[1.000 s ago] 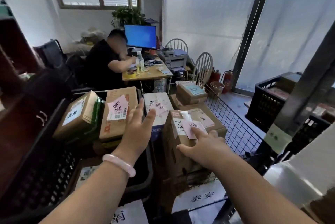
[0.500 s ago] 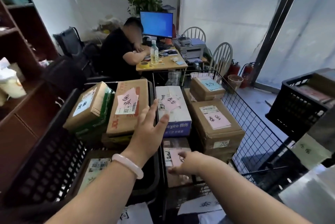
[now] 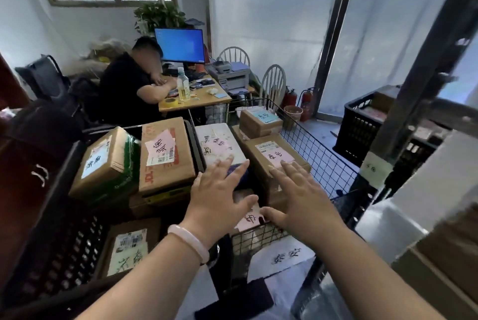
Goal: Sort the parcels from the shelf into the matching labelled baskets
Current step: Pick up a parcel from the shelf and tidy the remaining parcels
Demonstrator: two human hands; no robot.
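Fingers (image 3: pixel 232 174) of left hand (image 3: pixel 219 200) and right hand (image 3: pixel 300 200) spread wide, empty, over pink-labelled parcels (image 3: pixel 278 156) (handwritten characters, unclear).

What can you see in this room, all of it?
black plastic crate: one, black, left foreground
crate parcels: three showing, brown cardboard, white or pink labels
wire basket: one, dark mesh, centre
basket parcels: four showing, three brown, one white, pink or blue labels
second crate: one, black, far right
desk: one, wooden, behind the baskets
seated person: one, dark top, at desk
monitor: one, blue screen, on desk
bottle: one, clear, on desk
printer: one, grey, desk's right end
chairs: two, white, beyond desk
fire extinguishers: two, red, by the doorway
potted plant: one, green, behind monitor
bracelet: one, pale pink, left wrist
left hand: one, open, above crate-basket divide
right hand: one, open, above basket parcels
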